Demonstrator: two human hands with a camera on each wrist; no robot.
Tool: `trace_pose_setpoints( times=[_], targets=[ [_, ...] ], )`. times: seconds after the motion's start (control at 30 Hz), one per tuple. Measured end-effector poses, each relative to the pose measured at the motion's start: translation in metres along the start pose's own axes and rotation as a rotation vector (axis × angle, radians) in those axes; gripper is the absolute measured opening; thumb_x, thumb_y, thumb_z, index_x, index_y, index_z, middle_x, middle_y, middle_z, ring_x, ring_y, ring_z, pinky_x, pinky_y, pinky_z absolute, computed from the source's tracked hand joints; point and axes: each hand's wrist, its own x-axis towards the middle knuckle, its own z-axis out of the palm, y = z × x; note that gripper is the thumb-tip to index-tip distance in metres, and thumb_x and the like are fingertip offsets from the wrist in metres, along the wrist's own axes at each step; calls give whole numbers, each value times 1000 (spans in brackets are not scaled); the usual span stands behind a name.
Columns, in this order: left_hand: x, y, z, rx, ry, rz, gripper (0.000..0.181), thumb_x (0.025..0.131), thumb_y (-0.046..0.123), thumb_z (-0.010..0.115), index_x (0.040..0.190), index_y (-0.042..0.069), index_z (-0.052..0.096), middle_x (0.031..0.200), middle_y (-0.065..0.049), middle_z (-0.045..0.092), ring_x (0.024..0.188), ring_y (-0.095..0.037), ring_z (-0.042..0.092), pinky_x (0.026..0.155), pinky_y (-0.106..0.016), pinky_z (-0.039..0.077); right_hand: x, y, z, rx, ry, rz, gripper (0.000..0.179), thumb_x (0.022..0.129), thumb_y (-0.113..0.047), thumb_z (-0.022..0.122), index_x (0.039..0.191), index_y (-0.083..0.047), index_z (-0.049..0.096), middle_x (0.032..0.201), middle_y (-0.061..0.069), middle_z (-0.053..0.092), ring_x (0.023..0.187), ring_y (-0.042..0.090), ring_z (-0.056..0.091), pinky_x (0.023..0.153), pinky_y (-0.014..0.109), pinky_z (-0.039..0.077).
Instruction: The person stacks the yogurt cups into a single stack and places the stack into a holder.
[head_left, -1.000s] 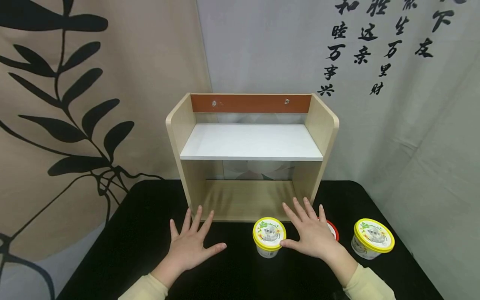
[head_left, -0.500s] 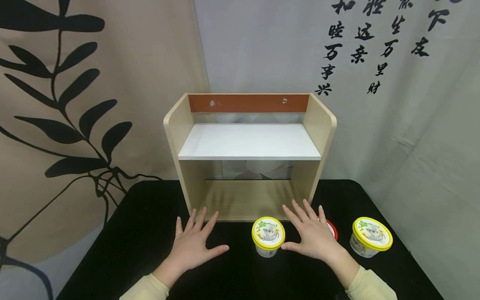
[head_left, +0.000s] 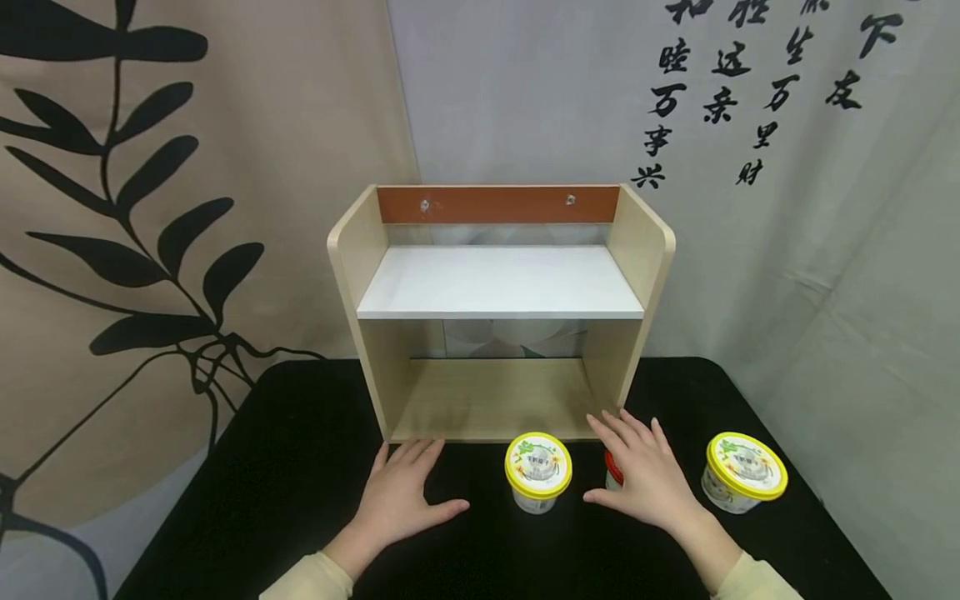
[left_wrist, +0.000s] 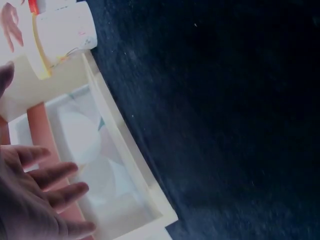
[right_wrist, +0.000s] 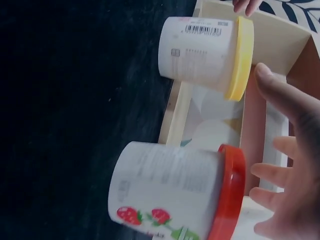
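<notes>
My left hand (head_left: 405,500) is spread, palm down, in front of the shelf's left front corner, and holds nothing. Its fingers lie straight in the left wrist view too. A yellow-lidded tub (head_left: 537,471) stands upright between my two hands, apart from both. My right hand (head_left: 651,479) hovers over a red-lidded tub (head_left: 613,475) with its fingers extended, hiding most of it in the head view. Strawberries are printed on that red-lidded tub (right_wrist: 167,185) in the right wrist view. Farther right stands another yellow-lidded tub (head_left: 745,472).
A two-tier wooden shelf (head_left: 501,283) with a white upper board stands at the back of the black table (head_left: 480,550). Cloth hangings with a plant print (head_left: 142,242) and dark characters (head_left: 663,100) hang behind.
My left hand has come slightly right and nearer, its fingers closer together. My right hand has shifted right and nearer, baring the left side of the red-lidded tub. The tubs stay put.
</notes>
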Motion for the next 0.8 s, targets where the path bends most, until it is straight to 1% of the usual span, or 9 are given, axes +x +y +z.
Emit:
trace_pose_setpoints(
  times=[0.1, 0.23, 0.33, 0.43, 0.53, 0.63, 0.7, 0.8],
  targets=[
    [3, 3, 2, -57, 4, 10, 93, 73, 68, 73, 140, 6, 54, 139, -16, 55, 129, -38, 49, 106, -73, 22, -3, 6, -2, 23, 10, 17, 102, 62, -51, 90, 147, -13, 47, 146, 18, 48, 138, 43, 33, 108, 73, 15],
    [7, 8, 6, -110, 10, 13, 92, 73, 64, 76, 140, 5, 53, 137, -15, 58, 125, -37, 53, 106, -69, 28, -9, 14, -5, 74, 40, 28, 101, 62, -47, 92, 146, -13, 47, 143, 17, 50, 137, 42, 34, 107, 73, 18],
    [9, 13, 10, -171, 17, 7, 92, 73, 62, 78, 140, 4, 52, 135, -15, 59, 123, -36, 55, 107, -66, 30, -13, 19, -7, 129, 62, 34, 101, 61, -42, 93, 145, -12, 47, 141, 17, 51, 136, 43, 35, 106, 73, 19],
    [12, 16, 13, -237, 10, -1, 93, 73, 60, 79, 141, 4, 51, 135, -16, 59, 122, -36, 56, 109, -62, 31, -18, 24, -10, 166, 71, 40, 101, 61, -38, 94, 146, -12, 46, 141, 17, 50, 135, 43, 35, 105, 73, 22],
    [15, 19, 16, -287, -11, 0, 94, 72, 58, 80, 142, 3, 50, 136, -16, 58, 123, -36, 55, 108, -61, 33, -22, 31, -15, 169, 78, 38, 101, 61, -37, 94, 146, -13, 46, 141, 17, 50, 134, 43, 36, 101, 70, 31],
    [19, 20, 18, -319, -46, 9, 94, 72, 54, 83, 143, 3, 48, 137, -14, 58, 124, -36, 54, 106, -60, 37, -26, 38, -18, 175, 84, 30, 101, 62, -37, 95, 147, -13, 45, 142, 18, 49, 132, 44, 36, 96, 69, 37],
    [21, 21, 19, -340, -71, 13, 94, 72, 52, 84, 144, 4, 47, 137, -13, 58, 124, -36, 53, 103, -60, 40, -30, 43, -20, 193, 83, 31, 101, 63, -37, 94, 147, -13, 44, 143, 19, 48, 131, 45, 37, 93, 69, 39],
    [24, 22, 22, -381, -102, 20, 96, 71, 50, 85, 146, 5, 45, 137, -13, 57, 124, -36, 53, 100, -58, 44, -35, 49, -21, 238, 70, 49, 101, 65, -36, 93, 149, -12, 42, 144, 22, 46, 129, 45, 37, 92, 71, 38]
  ],
)
